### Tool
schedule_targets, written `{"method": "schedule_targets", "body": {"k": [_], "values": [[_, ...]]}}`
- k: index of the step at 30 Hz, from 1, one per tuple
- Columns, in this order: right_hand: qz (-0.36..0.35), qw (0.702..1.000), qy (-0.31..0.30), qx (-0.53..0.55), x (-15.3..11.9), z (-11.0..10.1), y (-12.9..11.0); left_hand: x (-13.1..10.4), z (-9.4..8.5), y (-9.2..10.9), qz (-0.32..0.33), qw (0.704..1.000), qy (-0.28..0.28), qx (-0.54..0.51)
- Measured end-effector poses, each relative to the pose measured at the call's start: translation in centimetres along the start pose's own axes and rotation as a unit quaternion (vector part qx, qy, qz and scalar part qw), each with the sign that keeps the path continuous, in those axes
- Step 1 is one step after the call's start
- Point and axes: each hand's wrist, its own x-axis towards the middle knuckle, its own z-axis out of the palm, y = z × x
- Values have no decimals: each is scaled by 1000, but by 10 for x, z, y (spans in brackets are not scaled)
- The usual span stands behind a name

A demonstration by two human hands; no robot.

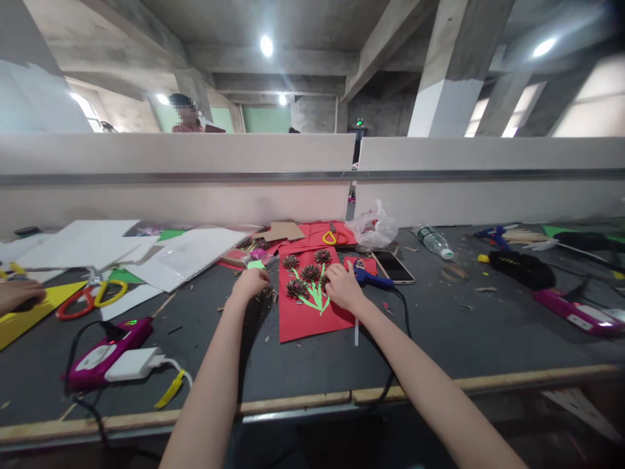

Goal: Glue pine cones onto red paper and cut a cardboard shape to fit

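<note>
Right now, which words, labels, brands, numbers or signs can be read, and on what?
No text is readable.
Plastic bottle: label too blurred.
Black item at right: yellow marks, too small.
Green lit sign, far back: too small.
Left magenta power strip: green glow, blurred.
Red sheet under the pinecones: no lettering visible.

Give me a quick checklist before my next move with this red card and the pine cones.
1. Red card flat on the table: ok.
2. Pine cones within the card's edges: ok.
3. Right hand, grip on a pine cone: cannot tell, fingers hide it.
4. Blue glue gun beside the right hand: ok.
5. Glue gun hot: cannot tell.
6. Table free of scraps: not ok.
</note>
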Motion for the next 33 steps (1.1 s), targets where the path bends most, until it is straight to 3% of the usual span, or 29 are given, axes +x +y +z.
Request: {"method": "schedule_targets", "body": {"k": [6,11,20,25,29,33], "values": [[-7,1000,4,-3,0,2,0,-2,-1,0,-32,989,-72,-129],[-8,1000,5,2,0,3,1,-1,4,0,-63,987,-90,-115],[-7,1000,9,7,0,3,1,-4,3,5,-40,984,-105,-141],[-9,1000,8,5,-1,3,2,-6,4,9,-11,981,-146,-130],[-5,1000,4,1,0,2,1,-5,7,9,-9,984,-131,-117],[-7,1000,5,-5,0,0,0,-4,2,5,-11,993,-46,-105]]}}
